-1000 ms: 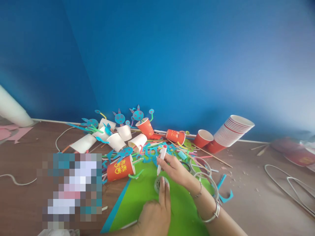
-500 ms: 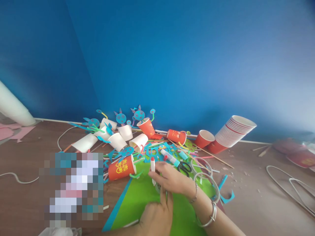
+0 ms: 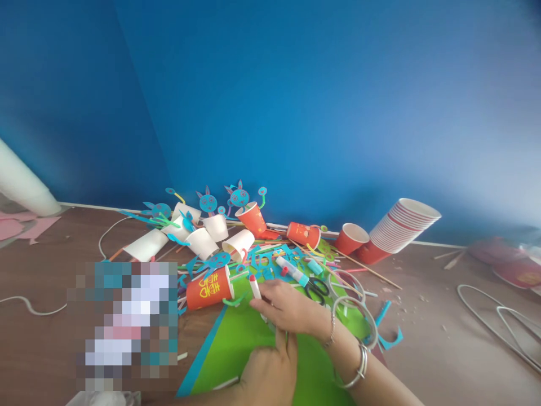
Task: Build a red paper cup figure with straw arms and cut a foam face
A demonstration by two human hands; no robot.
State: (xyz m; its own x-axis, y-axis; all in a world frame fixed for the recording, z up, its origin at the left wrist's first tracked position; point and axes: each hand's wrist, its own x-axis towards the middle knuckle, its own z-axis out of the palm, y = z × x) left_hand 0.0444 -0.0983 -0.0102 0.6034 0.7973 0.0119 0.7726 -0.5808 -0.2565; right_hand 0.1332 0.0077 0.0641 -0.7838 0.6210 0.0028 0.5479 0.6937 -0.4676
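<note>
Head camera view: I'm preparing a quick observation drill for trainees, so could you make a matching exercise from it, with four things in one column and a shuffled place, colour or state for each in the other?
Column one
1. Red-ended white pen
2. Scissors
3. Tall stack of paper cups
4. Large green sheet

Column two
A. Leaning, near the blue wall
B. Spread beneath the left hand
C. Black handles
D. Held in the right hand

Right pairs
1-D
2-C
3-A
4-B
</note>
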